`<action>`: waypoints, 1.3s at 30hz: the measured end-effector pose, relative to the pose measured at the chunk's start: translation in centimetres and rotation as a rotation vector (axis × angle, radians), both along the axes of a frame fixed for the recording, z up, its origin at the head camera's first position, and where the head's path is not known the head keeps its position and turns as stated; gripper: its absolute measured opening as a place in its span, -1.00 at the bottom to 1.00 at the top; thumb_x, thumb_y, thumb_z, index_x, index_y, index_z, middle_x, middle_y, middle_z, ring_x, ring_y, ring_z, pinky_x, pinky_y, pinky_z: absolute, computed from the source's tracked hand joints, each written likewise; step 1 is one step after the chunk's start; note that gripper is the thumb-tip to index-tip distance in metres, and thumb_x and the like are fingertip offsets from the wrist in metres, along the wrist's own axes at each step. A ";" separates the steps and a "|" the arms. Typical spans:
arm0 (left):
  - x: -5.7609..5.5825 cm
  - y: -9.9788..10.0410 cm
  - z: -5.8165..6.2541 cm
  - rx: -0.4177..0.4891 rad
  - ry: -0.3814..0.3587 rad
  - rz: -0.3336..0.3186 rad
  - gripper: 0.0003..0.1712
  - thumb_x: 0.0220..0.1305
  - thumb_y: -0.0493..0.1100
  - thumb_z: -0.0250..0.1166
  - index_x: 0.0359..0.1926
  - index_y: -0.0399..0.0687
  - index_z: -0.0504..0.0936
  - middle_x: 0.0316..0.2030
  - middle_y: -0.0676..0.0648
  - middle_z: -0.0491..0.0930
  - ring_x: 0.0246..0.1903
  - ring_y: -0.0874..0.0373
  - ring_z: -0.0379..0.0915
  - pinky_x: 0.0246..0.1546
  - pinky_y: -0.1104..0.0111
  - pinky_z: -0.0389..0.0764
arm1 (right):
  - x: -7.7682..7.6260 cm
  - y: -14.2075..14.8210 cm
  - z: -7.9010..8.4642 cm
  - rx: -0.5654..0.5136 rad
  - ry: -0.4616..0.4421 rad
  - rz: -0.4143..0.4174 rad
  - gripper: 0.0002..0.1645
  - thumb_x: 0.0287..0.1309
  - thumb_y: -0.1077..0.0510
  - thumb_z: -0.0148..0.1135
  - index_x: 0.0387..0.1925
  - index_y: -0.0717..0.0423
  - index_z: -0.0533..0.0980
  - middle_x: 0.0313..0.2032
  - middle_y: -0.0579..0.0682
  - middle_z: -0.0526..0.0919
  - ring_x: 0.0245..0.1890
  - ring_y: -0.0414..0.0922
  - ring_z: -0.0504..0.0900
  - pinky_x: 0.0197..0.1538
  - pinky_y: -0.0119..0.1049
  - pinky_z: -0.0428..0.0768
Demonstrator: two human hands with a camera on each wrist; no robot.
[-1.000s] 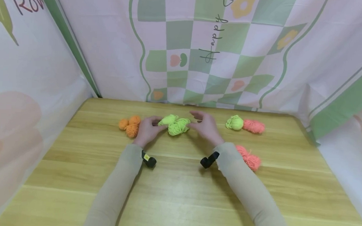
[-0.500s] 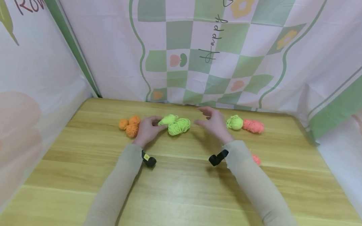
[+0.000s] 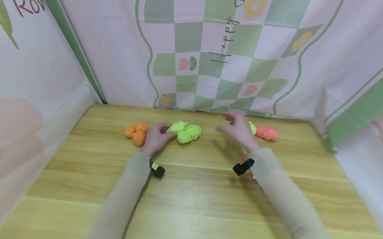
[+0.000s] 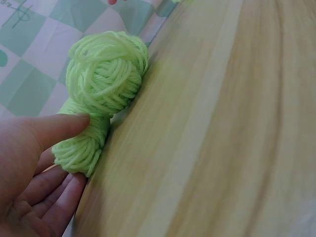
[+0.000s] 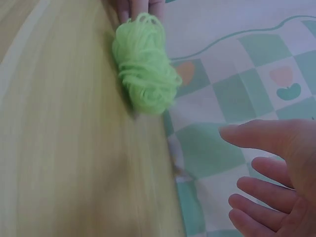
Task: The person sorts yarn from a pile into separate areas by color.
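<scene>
Your right hand [image 3: 239, 130] has drifted right, fingers spread and half hiding a green ball [image 3: 252, 128], while your left hand [image 3: 154, 136] pinches the green yarn [image 3: 185, 131].

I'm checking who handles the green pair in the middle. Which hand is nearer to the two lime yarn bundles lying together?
Left. The left hand touches the lime yarn bundles at their left end; the right hand hovers apart, off to their right.

Yarn balls [image 3: 184, 131] between two hands
</scene>
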State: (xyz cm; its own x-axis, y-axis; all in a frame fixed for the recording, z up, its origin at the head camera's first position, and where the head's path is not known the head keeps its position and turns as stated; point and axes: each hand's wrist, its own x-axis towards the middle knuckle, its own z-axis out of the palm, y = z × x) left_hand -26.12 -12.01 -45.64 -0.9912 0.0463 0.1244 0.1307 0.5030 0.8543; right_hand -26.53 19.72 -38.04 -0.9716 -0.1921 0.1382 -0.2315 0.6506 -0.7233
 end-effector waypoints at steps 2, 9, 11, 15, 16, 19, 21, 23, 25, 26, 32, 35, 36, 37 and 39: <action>0.0 0.0 0.0 -0.002 0.001 -0.001 -0.51 0.22 -0.05 0.52 0.13 -0.13 0.69 0.00 -0.14 0.69 -0.02 0.00 0.58 0.07 0.17 0.58 | 0.1 0.5 0.0 0.018 0.000 -0.001 -0.24 0.15 0.04 0.52 0.34 0.16 0.48 0.30 0.18 0.51 0.29 0.15 0.46 0.31 0.04 0.43; 0.1 -0.1 -0.1 -0.002 -0.006 -0.001 -0.50 0.22 -0.04 0.52 0.14 -0.13 0.68 0.02 -0.14 0.69 -0.01 0.00 0.58 0.07 0.16 0.58 | 0.7 2.2 -0.2 0.046 -0.014 -0.004 -0.22 0.14 0.07 0.51 0.36 0.15 0.45 0.32 0.19 0.49 0.30 0.19 0.43 0.32 0.08 0.42; 0.1 -0.1 -0.1 0.000 -0.006 -0.002 -0.50 0.22 -0.05 0.51 0.14 -0.14 0.68 0.02 -0.15 0.69 -0.01 -0.01 0.58 0.07 0.16 0.58 | 0.9 2.7 -0.2 0.050 -0.018 -0.007 -0.20 0.14 0.07 0.51 0.38 0.15 0.43 0.33 0.20 0.47 0.31 0.19 0.42 0.32 0.11 0.41; 0.1 -0.2 -0.1 -0.002 -0.006 0.001 -0.49 0.22 -0.05 0.52 0.14 -0.15 0.68 0.02 -0.15 0.69 -0.01 -0.01 0.58 0.08 0.16 0.58 | 1.3 3.8 -0.1 0.050 -0.035 -0.014 -0.18 0.16 0.06 0.50 0.40 0.17 0.40 0.35 0.23 0.44 0.32 0.24 0.40 0.33 0.17 0.38; 0.1 -0.1 -0.2 -0.004 -0.007 0.002 -0.49 0.22 -0.05 0.52 0.13 -0.15 0.68 0.02 -0.16 0.69 -0.01 -0.01 0.58 0.08 0.16 0.58 | 1.4 4.1 -0.1 0.049 -0.039 -0.018 -0.17 0.16 0.05 0.50 0.40 0.17 0.39 0.35 0.23 0.44 0.32 0.25 0.40 0.32 0.17 0.38; 0.1 -0.1 -0.2 -0.006 -0.010 0.005 -0.50 0.21 -0.05 0.52 0.13 -0.15 0.68 0.02 -0.16 0.69 -0.02 -0.01 0.58 0.07 0.17 0.57 | 1.6 4.9 0.1 0.045 -0.043 -0.035 -0.17 0.16 0.05 0.50 0.41 0.17 0.39 0.35 0.25 0.43 0.31 0.29 0.39 0.32 0.20 0.37; 0.1 -0.1 -0.2 -0.004 -0.011 0.003 -0.50 0.22 -0.05 0.52 0.13 -0.15 0.68 0.03 -0.16 0.68 -0.01 -0.01 0.58 0.08 0.16 0.57 | 1.7 5.4 0.1 0.051 -0.033 -0.043 -0.16 0.16 0.05 0.51 0.41 0.18 0.39 0.35 0.25 0.43 0.30 0.30 0.39 0.32 0.20 0.37; 0.1 -0.1 -0.1 -0.001 -0.011 0.002 -0.50 0.22 -0.05 0.52 0.13 -0.15 0.68 0.03 -0.16 0.68 -0.01 -0.01 0.58 0.08 0.16 0.57 | 1.8 5.9 0.2 0.052 -0.018 -0.053 -0.17 0.16 0.05 0.51 0.40 0.19 0.39 0.34 0.26 0.44 0.29 0.30 0.40 0.32 0.20 0.37; 0.2 -0.1 -0.1 -0.001 -0.012 0.001 -0.50 0.23 -0.05 0.51 0.13 -0.15 0.68 0.03 -0.16 0.68 0.00 -0.02 0.57 0.08 0.15 0.57 | 1.9 6.4 0.2 0.060 0.000 -0.061 -0.16 0.15 0.05 0.52 0.39 0.21 0.40 0.33 0.27 0.45 0.29 0.30 0.41 0.31 0.19 0.38; 0.2 -0.1 -0.1 -0.002 -0.011 0.000 -0.50 0.23 -0.04 0.51 0.13 -0.15 0.68 0.03 -0.16 0.68 0.00 -0.02 0.57 0.08 0.15 0.57 | 1.9 6.6 0.1 0.063 0.008 -0.064 -0.15 0.14 0.05 0.53 0.39 0.21 0.40 0.33 0.28 0.45 0.28 0.30 0.41 0.31 0.20 0.38; 0.2 0.0 0.0 -0.005 -0.007 -0.003 -0.51 0.24 -0.05 0.50 0.14 -0.15 0.68 0.03 -0.16 0.68 0.00 -0.02 0.57 0.08 0.15 0.57 | 1.9 7.7 -0.1 0.063 0.005 -0.089 -0.10 0.12 0.06 0.54 0.41 0.24 0.36 0.31 0.34 0.44 0.27 0.32 0.42 0.29 0.22 0.39; 0.2 0.0 0.2 -0.002 -0.007 -0.002 -0.50 0.24 -0.06 0.50 0.14 -0.16 0.67 0.03 -0.17 0.68 0.00 -0.02 0.57 0.08 0.15 0.57 | 1.9 8.1 -0.2 0.055 -0.012 -0.101 -0.08 0.11 0.10 0.54 0.42 0.26 0.33 0.30 0.39 0.42 0.25 0.38 0.42 0.28 0.25 0.40; 0.3 0.1 0.2 0.000 -0.008 -0.002 -0.50 0.24 -0.06 0.50 0.14 -0.16 0.67 0.03 -0.17 0.68 0.00 -0.03 0.57 0.08 0.15 0.57 | 1.9 8.2 -0.2 0.050 -0.018 -0.103 -0.07 0.10 0.11 0.54 0.43 0.26 0.32 0.31 0.40 0.41 0.25 0.39 0.41 0.27 0.26 0.40; 0.3 0.1 0.2 0.001 -0.009 -0.003 -0.50 0.24 -0.06 0.50 0.14 -0.16 0.67 0.04 -0.17 0.68 0.00 -0.03 0.57 0.08 0.15 0.57 | 1.9 8.3 -0.2 0.048 -0.025 -0.106 -0.06 0.10 0.11 0.54 0.44 0.27 0.31 0.31 0.41 0.40 0.25 0.40 0.41 0.27 0.27 0.40; 0.3 0.1 0.3 0.003 -0.010 -0.001 -0.50 0.24 -0.07 0.50 0.14 -0.17 0.67 0.04 -0.17 0.68 0.00 -0.03 0.58 0.08 0.15 0.57 | 1.8 8.5 -0.3 0.044 -0.038 -0.108 -0.04 0.10 0.11 0.54 0.45 0.28 0.29 0.33 0.41 0.37 0.26 0.41 0.40 0.27 0.27 0.40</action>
